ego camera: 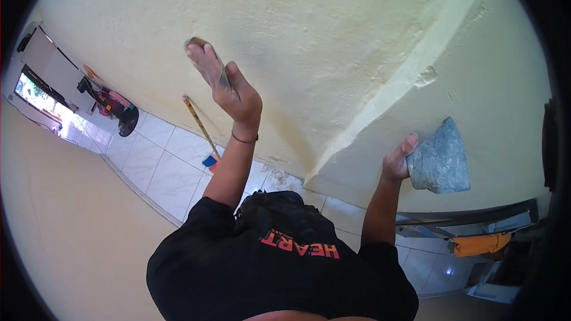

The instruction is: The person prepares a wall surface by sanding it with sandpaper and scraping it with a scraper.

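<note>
At the upper left, my left hand (238, 93) is raised at the cream wall (348, 53), fingers straight and thumb apart. Under its fingers lies a thin flat piece (224, 78), greyish with a brownish end; its exact kind is unclear. My right hand (397, 160), farther right, holds the left edge of a stiff grey sheet (439, 160) with whitish streaks. This sheet is roughly four-sided with one pointed top corner, and it hides most of the fingers. Between the hands a pale raised band (379, 102) runs slantwise across the wall, with a rough chipped patch (426, 76) beside it.
A yellow patterned stick (200, 120) leans at the wall near a blue-and-red item (209, 161). Pale flakes (279, 177) lie on the white tiles (174, 178). A dark stand (127, 120) with pink items is far left; orange cloth (482, 245) hangs lower right.
</note>
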{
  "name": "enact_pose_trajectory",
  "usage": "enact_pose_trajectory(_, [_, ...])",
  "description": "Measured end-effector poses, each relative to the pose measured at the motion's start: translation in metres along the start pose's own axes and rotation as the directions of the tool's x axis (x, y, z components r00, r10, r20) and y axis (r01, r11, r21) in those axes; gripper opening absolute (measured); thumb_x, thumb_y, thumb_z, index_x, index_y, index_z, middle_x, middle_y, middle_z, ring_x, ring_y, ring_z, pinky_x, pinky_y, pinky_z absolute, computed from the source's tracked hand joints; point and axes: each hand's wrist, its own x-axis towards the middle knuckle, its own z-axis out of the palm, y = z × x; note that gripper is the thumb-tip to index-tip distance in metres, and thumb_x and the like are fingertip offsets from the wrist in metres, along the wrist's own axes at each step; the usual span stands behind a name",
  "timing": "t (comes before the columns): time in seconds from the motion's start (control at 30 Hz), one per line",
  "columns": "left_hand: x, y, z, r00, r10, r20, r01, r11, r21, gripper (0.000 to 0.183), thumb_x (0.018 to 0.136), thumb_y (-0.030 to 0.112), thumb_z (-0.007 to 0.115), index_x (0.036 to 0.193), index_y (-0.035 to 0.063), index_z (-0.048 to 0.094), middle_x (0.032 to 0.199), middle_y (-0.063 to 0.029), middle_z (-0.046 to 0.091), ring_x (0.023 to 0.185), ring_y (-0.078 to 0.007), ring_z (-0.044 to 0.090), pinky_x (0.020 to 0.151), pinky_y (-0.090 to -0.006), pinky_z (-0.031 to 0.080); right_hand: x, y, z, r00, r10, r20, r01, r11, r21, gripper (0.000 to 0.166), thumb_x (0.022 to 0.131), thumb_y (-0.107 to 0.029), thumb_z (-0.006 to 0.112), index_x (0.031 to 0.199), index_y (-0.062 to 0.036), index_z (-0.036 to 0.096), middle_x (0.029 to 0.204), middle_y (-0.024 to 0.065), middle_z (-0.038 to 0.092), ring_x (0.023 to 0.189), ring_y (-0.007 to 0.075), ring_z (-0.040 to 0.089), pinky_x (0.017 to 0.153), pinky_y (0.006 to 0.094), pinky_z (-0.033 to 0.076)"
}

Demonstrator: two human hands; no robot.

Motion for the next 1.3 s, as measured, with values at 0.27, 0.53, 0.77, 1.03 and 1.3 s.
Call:
enact_pose_trajectory(0.27, [0.028, -0.012, 0.048, 0.982, 0.152, 0.115, -0.153, 0.988, -0.001, 0.046, 0.085, 0.005, 0.047, 0.130, -0.0033, 0.038, 0.140, -0.0222, 0.026, 0.133, -0.0371, 0.017, 0.107, -0.0477, 0.012, -0.002, 0.013, 0.007, 0.996, 0.030, -0.079, -0.040, 0.990, -0.134, 0.067, 0.090, -0.023, 0.043, 0.134, 0.0117, 0.007, 0.141, 0.0258, 0.014, 0.133, 0.0364, 0.012, 0.108, 0.0437, 0.012])
enact_pose_trajectory(0.53, [-0.003, -0.013, 0.041, 0.734, 0.518, 0.439, -0.534, 0.840, -0.099, 0.042, 0.080, 0.006, 0.051, 0.121, -0.0002, 0.048, 0.135, -0.0207, 0.037, 0.129, -0.0337, 0.030, 0.107, -0.0483, 0.016, -0.013, 0.020, 0.018, 0.934, -0.048, -0.354, -0.010, 0.987, -0.159, 0.034, 0.091, -0.010, 0.049, 0.115, 0.0131, 0.045, 0.118, 0.0215, 0.051, 0.103, 0.0219, 0.050, 0.090, 0.0325, 0.039])
enact_pose_trajectory(0.77, [0.084, -0.042, 0.037, 0.987, 0.133, 0.086, -0.130, 0.991, -0.040, 0.043, 0.091, 0.020, 0.042, 0.130, 0.0017, 0.041, 0.141, -0.0205, 0.025, 0.134, -0.0361, 0.016, 0.107, -0.0474, 0.008, -0.020, -0.038, 0.048, 0.926, 0.134, -0.354, -0.165, 0.985, -0.058, 0.038, 0.092, -0.013, 0.049, 0.118, 0.0135, 0.042, 0.121, 0.0198, 0.049, 0.105, 0.0205, 0.049, 0.092, 0.0305, 0.038])
enact_pose_trajectory(1.03, [0.068, -0.055, 0.032, 0.879, 0.339, 0.335, -0.377, 0.924, 0.055, 0.049, 0.078, 0.018, 0.053, 0.126, 0.0200, 0.050, 0.142, -0.0218, 0.022, 0.135, -0.0366, 0.010, 0.107, -0.0509, 0.003, -0.059, -0.102, 0.132, 0.982, 0.004, -0.186, -0.001, 1.000, 0.016, 0.066, 0.090, -0.029, 0.045, 0.135, 0.0081, 0.014, 0.141, 0.0231, 0.017, 0.132, 0.0365, 0.014, 0.107, 0.0465, 0.008])
enact_pose_trajectory(1.3, [0.072, -0.076, 0.028, 0.909, 0.328, 0.257, -0.351, 0.935, 0.049, 0.040, 0.091, 0.023, 0.042, 0.130, 0.0158, 0.045, 0.143, -0.0221, 0.019, 0.134, -0.0389, 0.012, 0.106, -0.0507, 0.006, -0.111, -0.078, 0.179, 0.997, 0.008, 0.072, 0.019, 0.931, -0.364, 0.063, 0.087, -0.031, 0.046, 0.135, 0.0038, 0.025, 0.142, 0.0296, 0.011, 0.132, 0.0458, 0.004, 0.104, 0.0550, 0.000])
